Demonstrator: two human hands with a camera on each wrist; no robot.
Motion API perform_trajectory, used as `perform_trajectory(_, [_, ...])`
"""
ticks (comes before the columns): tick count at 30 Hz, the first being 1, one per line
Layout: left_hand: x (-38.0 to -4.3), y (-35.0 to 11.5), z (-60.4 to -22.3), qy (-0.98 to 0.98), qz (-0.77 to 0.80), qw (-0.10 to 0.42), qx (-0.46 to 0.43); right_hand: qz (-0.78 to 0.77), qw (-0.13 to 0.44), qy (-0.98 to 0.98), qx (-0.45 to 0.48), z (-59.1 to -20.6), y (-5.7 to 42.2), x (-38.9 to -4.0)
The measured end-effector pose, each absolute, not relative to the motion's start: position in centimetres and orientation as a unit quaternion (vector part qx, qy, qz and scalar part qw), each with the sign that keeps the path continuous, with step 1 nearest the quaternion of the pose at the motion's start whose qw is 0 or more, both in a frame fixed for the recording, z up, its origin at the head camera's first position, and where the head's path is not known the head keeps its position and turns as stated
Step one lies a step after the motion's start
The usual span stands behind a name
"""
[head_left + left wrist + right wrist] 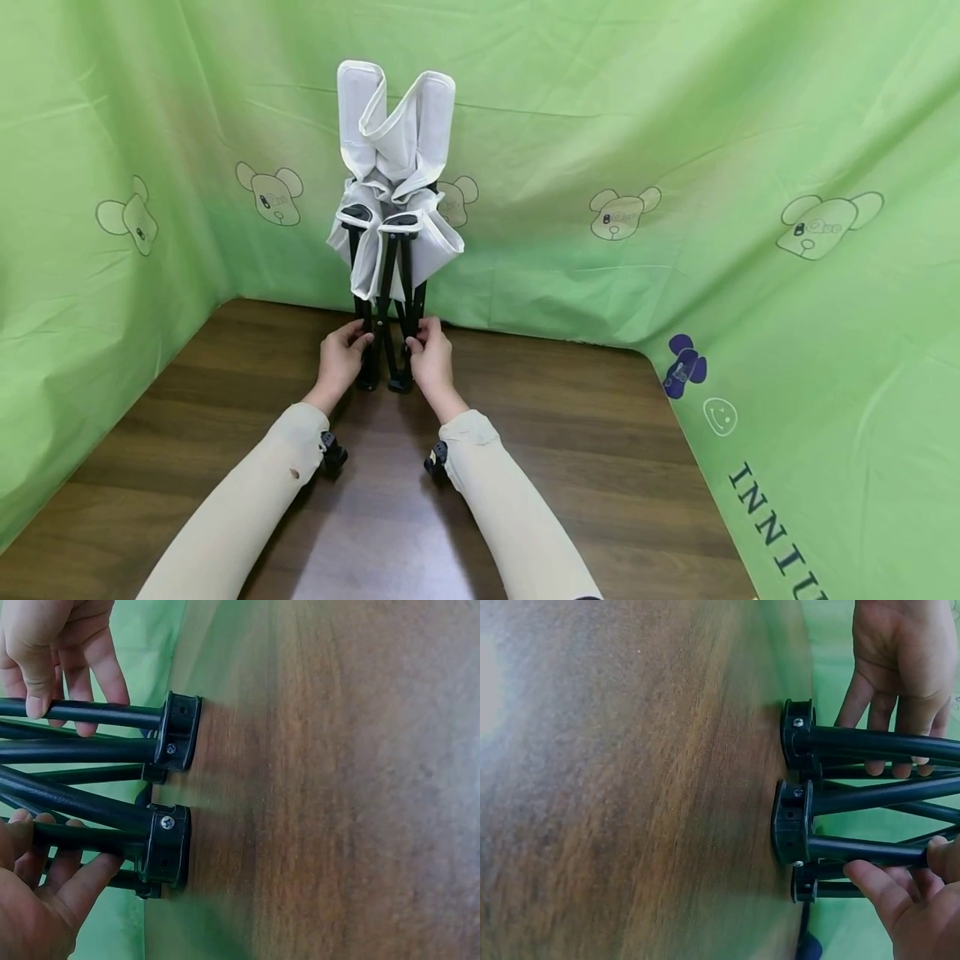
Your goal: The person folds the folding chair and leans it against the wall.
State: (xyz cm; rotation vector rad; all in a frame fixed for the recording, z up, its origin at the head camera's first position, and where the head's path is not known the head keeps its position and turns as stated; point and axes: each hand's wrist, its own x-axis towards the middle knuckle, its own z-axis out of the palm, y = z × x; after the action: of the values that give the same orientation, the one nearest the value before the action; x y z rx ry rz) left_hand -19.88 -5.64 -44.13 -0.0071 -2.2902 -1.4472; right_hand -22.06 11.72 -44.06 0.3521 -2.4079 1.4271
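Note:
A folded camping chair stands upright at the table's far side, its white fabric (435, 108) bunched above black tubular legs (386, 283). My left hand (341, 360) grips a leg low on the left side, with the thumb laid along the tube in the left wrist view. On the other side my right hand (433, 358) holds a right leg between thumb and fingers. Black plastic feet (169, 844) with screws rest on the wood, as the right wrist view also shows at the near foot (791, 821).
The brown wooden table (570, 450) spreads in front of and to the right of the chair. A green curtain (540, 292) with printed bear heads hangs close behind it and along both sides. Small black devices (333, 454) sit at both wrists.

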Motion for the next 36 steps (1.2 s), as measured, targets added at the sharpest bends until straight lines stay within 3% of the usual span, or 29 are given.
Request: perform_trajectory(36, [-19.4, -4.6, -43.5, -0.835, -0.499, 0.228, 0.039, 0.515, 0.098, -0.841, 0.133, -43.6, 12.5, -22.4])
